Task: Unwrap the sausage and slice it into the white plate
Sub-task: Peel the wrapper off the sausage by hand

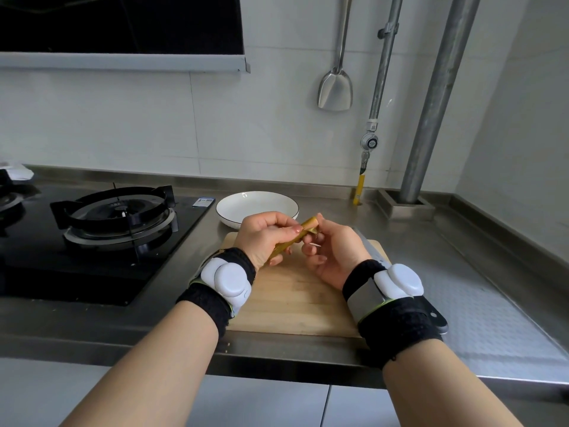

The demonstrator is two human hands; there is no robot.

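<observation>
A thin sausage [303,231] in a golden-yellow wrapper is held tilted above the wooden cutting board [295,300]. My left hand [264,237] grips its lower length. My right hand [334,249] pinches the wrapper at the upper end with thumb and fingertips. Just beyond the hands, the white plate [257,204] with a dark rim sits empty on the steel counter. A knife lies along the board's right side, mostly hidden by my right wrist; its black handle [435,314] shows.
A black gas hob with a burner [120,215] takes up the counter's left. A steel spatula [335,89] hangs on the tiled wall. Pipes [437,97] rise at the back right, beside a yellow gas hose [359,188]. The counter edge runs below the board.
</observation>
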